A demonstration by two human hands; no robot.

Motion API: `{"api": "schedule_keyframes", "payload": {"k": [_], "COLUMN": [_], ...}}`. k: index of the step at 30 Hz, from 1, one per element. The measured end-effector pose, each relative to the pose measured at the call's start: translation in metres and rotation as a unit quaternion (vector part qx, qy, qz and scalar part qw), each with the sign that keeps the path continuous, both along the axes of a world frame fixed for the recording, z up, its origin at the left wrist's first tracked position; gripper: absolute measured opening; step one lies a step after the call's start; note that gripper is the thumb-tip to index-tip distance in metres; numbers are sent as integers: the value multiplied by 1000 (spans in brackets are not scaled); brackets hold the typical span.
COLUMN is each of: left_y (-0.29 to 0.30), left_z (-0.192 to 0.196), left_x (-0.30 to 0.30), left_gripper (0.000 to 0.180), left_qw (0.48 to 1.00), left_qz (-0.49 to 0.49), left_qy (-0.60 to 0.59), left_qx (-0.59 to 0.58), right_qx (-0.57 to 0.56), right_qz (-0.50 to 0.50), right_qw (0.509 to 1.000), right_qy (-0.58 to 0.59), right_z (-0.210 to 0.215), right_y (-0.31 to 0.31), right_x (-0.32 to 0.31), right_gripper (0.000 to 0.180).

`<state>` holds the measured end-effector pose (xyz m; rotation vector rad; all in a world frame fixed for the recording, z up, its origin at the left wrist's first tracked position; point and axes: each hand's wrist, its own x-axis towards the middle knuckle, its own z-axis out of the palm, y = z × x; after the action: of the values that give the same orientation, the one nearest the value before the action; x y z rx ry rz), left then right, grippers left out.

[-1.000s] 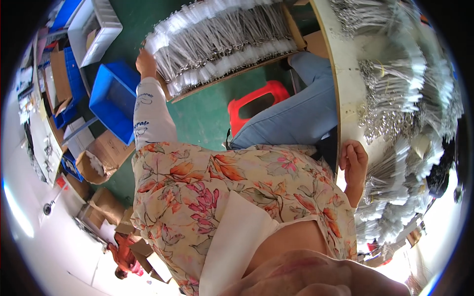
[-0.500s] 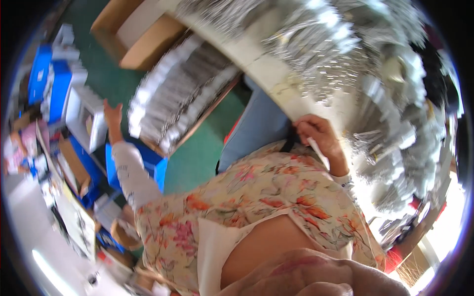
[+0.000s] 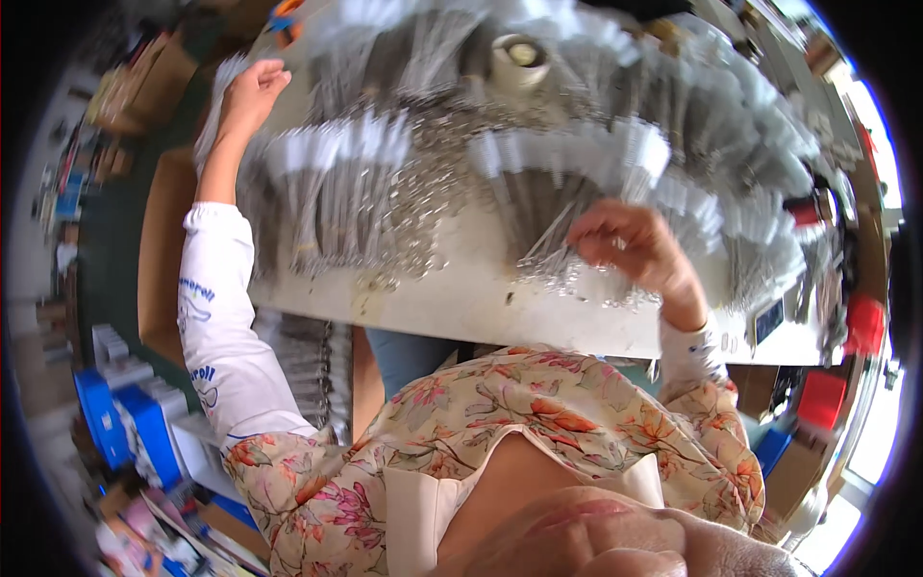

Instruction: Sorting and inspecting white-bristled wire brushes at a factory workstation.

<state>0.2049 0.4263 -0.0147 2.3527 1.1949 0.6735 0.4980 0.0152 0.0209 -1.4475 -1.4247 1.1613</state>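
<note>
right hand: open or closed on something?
Closed in a pinch. The right hand has its fingertips drawn together on thin metal pieces over the white table; blur hides exactly how many.

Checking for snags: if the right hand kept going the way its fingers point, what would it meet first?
Probably the fanned bundles of thin metal pieces on the white table; the right hand already seems to touch them.

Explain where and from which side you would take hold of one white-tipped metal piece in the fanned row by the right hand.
Probably the white tip. The pieces lie flat, packed side by side, dark shafts converging toward the right hand, so the shafts offer little room. The tips form the fan's outer edge, away from the person: come from that far side and pinch one tip from above. Detail is blurred.
</note>
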Motion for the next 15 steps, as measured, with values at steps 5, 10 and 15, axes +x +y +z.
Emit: {"api": "schedule_keyframes", "payload": {"k": [5,10,15], "left_y": [90,121,104], "left_z": [-64,-109,-101], "left_x": [78,67,60], "left_gripper": [33,27,26], "left_qw": [957,961,944], "left_qz": [137,164,273], "left_qy": [237,201,183], "left_qx": [-100,-95,20], "right_qx": [43,29,0], "right_qz": [-173,-167,-173], "right_qw": [975,944,926], "right_qy": [-133,-283,-335], "right_z": [26,10,-31], "right_y": [22,108,196], "right_x": [111,193,203], "right_gripper": [17,21,24]}}
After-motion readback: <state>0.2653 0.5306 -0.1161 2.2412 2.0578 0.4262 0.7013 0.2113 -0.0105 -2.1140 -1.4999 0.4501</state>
